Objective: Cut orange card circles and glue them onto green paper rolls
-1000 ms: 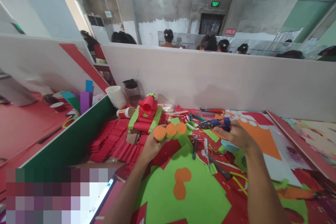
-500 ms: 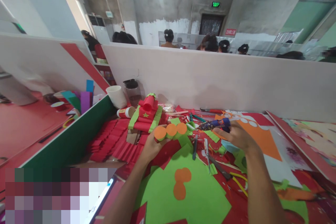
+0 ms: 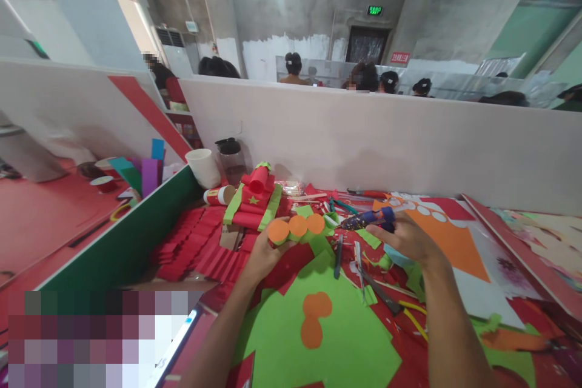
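Observation:
My left hand (image 3: 269,253) grips a light green paper strip (image 3: 296,237) with three orange paper circles (image 3: 297,226) in a row on its front. In my right hand (image 3: 407,235) is a dark blue glue gun (image 3: 370,218), its nozzle pointing left at the strip's right end, where some white shows. Whether nozzle and paper touch, I cannot tell. Below the hands lies a large green paper sheet (image 3: 345,339), bearing several loose orange circles (image 3: 311,331). A red and green paper model with a yellow star (image 3: 254,200) stands beyond my left hand.
Pleated red paper (image 3: 195,242) lies at left beside a green divider (image 3: 113,230). Scissors with yellow handles (image 3: 411,315), tweezers (image 3: 361,270) and paper scraps surround the green sheet. A white cup (image 3: 203,168) and a lidded bottle (image 3: 231,160) stand by the white partition (image 3: 318,133).
The glue gun and my right hand have shifted very slightly left and down. My left hand keeps its hold on the green strip. The whole view has moved slightly.

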Demonstrator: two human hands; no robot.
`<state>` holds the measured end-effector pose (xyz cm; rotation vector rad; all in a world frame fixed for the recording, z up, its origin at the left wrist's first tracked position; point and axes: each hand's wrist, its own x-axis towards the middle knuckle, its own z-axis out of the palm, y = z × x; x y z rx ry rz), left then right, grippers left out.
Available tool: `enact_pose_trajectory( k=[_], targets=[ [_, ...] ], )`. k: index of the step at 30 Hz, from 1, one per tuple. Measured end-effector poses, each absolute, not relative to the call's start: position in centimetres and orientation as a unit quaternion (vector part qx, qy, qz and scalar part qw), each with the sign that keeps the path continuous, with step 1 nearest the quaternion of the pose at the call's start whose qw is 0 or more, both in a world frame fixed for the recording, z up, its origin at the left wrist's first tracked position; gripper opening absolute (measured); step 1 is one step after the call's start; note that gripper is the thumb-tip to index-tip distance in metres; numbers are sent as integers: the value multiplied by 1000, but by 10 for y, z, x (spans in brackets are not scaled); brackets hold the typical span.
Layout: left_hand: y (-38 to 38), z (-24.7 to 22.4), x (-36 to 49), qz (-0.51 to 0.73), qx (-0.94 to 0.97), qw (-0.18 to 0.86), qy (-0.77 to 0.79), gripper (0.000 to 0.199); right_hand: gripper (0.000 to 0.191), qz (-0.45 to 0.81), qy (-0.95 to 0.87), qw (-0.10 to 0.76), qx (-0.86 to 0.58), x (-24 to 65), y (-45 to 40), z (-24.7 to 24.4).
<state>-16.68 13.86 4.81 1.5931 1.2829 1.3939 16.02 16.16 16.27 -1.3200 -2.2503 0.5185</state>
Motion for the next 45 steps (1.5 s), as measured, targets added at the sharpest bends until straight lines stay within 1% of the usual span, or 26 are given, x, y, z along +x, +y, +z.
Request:
enact_pose_trajectory(
  k=[11, 18, 26, 32, 39, 45],
  targets=[
    [140, 46, -166, 542, 591, 348, 486, 57, 32, 194, -811, 252, -491, 173, 169, 156],
    [137, 51, -165, 545, 590, 346, 484, 55, 34, 186, -818, 243, -488, 166, 166, 159],
    [136, 55, -163, 543, 590, 351, 484, 56, 28, 174, -830, 239, -473, 156, 164, 161],
    [138, 51, -165, 541, 594, 351, 481, 54, 30, 178, -826, 243, -476, 154, 165, 159],
    [137, 53, -164, 539, 594, 347, 486, 52, 38, 192, -821, 246, -477, 149, 164, 159],
    [136, 53, -164, 538, 599, 344, 483, 49, 39, 192, -823, 246, -475, 146, 163, 161]
  ],
)
